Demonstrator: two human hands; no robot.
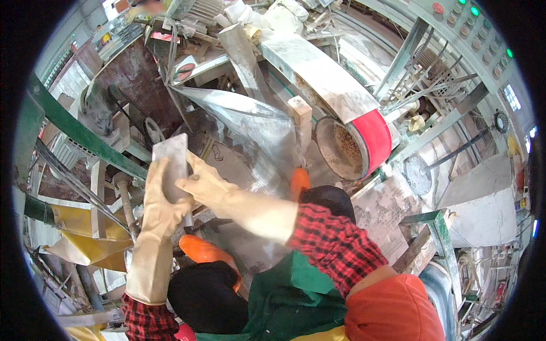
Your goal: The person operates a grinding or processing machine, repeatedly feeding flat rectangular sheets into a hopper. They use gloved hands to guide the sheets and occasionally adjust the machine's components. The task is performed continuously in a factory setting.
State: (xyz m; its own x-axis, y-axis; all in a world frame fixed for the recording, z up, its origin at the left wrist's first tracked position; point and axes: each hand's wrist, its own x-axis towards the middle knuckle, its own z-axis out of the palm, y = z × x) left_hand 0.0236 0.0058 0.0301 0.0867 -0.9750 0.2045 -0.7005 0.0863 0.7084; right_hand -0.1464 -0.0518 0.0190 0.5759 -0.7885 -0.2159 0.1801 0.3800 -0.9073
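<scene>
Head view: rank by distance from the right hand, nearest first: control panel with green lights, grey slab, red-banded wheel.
1. Grey slab: at the fingertips of the right hand, on its left.
2. Red-banded wheel: off to the right, beyond the hands.
3. Control panel: far upper right, well past the wheel.

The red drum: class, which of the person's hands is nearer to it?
Right. The right hand is left of the red drum, holding the plate; the left hand is farther left, on the plate's other side.
</scene>
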